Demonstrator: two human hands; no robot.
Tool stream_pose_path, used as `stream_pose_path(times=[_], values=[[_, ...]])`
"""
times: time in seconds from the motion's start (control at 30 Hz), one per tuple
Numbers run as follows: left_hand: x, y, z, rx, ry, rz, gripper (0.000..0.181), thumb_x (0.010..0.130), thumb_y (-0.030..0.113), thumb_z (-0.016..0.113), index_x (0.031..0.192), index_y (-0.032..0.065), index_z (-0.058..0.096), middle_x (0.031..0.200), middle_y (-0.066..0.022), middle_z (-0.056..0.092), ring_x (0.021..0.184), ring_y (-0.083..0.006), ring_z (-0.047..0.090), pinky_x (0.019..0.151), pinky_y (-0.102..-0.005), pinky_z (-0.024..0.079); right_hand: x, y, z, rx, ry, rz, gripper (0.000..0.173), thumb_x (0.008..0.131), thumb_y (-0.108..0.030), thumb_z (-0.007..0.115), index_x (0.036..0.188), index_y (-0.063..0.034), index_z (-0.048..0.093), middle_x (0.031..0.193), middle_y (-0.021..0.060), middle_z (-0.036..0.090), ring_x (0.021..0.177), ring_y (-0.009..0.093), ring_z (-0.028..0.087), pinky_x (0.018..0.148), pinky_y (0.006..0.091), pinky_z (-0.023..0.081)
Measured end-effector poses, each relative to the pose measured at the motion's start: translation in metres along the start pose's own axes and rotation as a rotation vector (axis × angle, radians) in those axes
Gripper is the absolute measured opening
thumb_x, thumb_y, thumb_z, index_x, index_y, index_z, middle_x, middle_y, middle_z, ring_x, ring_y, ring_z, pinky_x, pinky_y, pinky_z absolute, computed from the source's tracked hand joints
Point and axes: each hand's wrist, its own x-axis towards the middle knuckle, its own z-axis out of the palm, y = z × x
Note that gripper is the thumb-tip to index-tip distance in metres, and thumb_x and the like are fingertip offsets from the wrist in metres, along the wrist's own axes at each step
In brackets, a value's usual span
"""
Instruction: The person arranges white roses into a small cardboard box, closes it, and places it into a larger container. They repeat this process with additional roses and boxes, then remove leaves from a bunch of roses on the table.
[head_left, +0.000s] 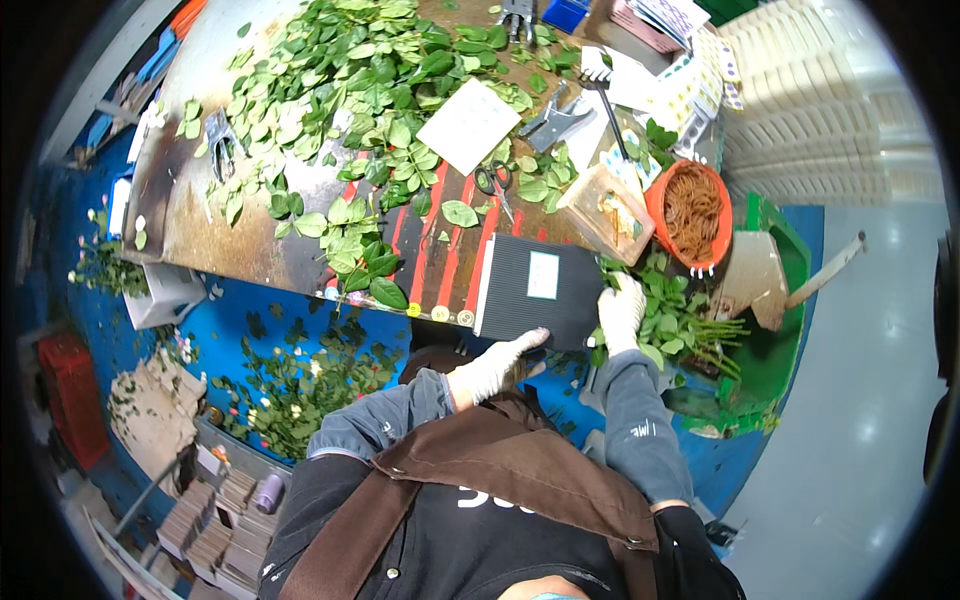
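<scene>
A black corrugated wrap (517, 289) with a white label bearing writing lies at the table's front edge. My left hand (495, 369), in a white glove, holds its near edge, thumb on top and fingers partly hidden below. White-gloved too, my right hand (622, 313) grips at the wrap's right end, where a bunch of leafy stems (675, 326) comes out. The cut stem ends point right. What the wrap encloses is hidden. Just beyond it on the table lie black-handled scissors (495, 184).
Loose green leaves (360, 82) cover much of the table (217, 232). An orange bucket of rubber bands (694, 214) and a clear plastic box (604, 214) stand beyond my right hand. A green bin (780, 360) is at the right. Cut flowers (300, 397) lie below the table's front edge.
</scene>
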Motion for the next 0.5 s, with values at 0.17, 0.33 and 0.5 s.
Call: stream_pose_path(times=[0.17,0.33,0.5], values=[[-0.007,0.003,0.035,0.027,-0.091,-0.027,0.055,0.093,0.032,0.074,0.140,0.0146,0.051,0.145,0.0022,0.047,0.135,-0.0136,0.039,0.111,-0.0408,0.037,0.002,0.025,-0.022,-0.020,-0.015,0.129,0.026,0.073,-0.012,0.065,0.098,-0.0074,0.072,0.097,0.0121,0.070,0.098,0.033,0.063,0.090,0.0442,0.050],[0.005,0.007,0.032,0.083,0.037,-0.039,0.071,0.089,0.040,0.077,0.145,0.0097,0.045,0.151,-0.0032,0.042,0.138,-0.0222,0.040,0.109,-0.0398,0.041,0.008,0.024,0.011,-0.100,-0.048,0.019,0.026,0.072,-0.016,0.067,0.097,-0.0110,0.069,0.094,0.0111,0.068,0.097,0.032,0.062,0.089,0.0463,0.048],[0.022,0.005,0.020,0.135,0.126,-0.313,0.096,0.086,0.064,0.069,0.147,-0.0021,0.038,0.145,-0.0134,0.049,0.127,-0.0250,0.052,0.109,-0.0388,0.043,0.010,-0.001,-0.016,0.021,-0.145,0.116,0.021,0.072,-0.010,0.062,0.092,-0.0085,0.069,0.095,0.0138,0.066,0.095,0.036,0.061,0.084,0.0492,0.048]])
